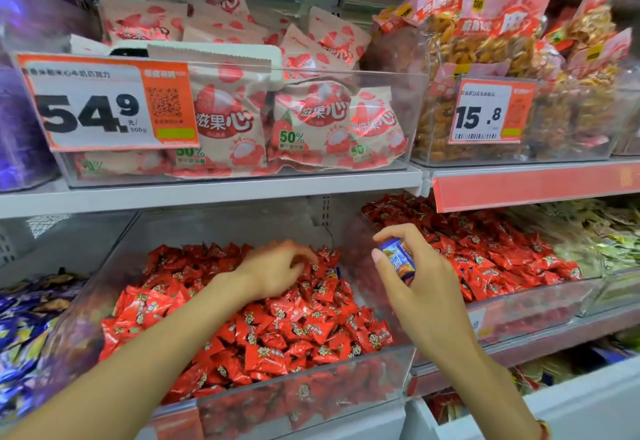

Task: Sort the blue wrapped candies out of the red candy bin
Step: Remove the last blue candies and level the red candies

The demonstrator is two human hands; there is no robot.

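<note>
A clear plastic bin (304, 387) on the lower shelf holds a heap of red wrapped candies (277, 328). My right hand (422, 287) hovers above the bin's right side and pinches a blue wrapped candy (398, 257) between thumb and fingers. My left hand (277, 269) reaches into the back of the heap, fingers curled down among the red candies; whether it holds one is hidden. Another blue wrapper (333, 272) peeks out of the red heap just right of my left fingertips.
A second bin of red candies (485, 252) stands to the right. Blue and purple wrapped candies (24, 328) fill the bin at the left. The shelf above carries pink strawberry bags (304, 113) and orange snack bags (491, 44) behind price tags.
</note>
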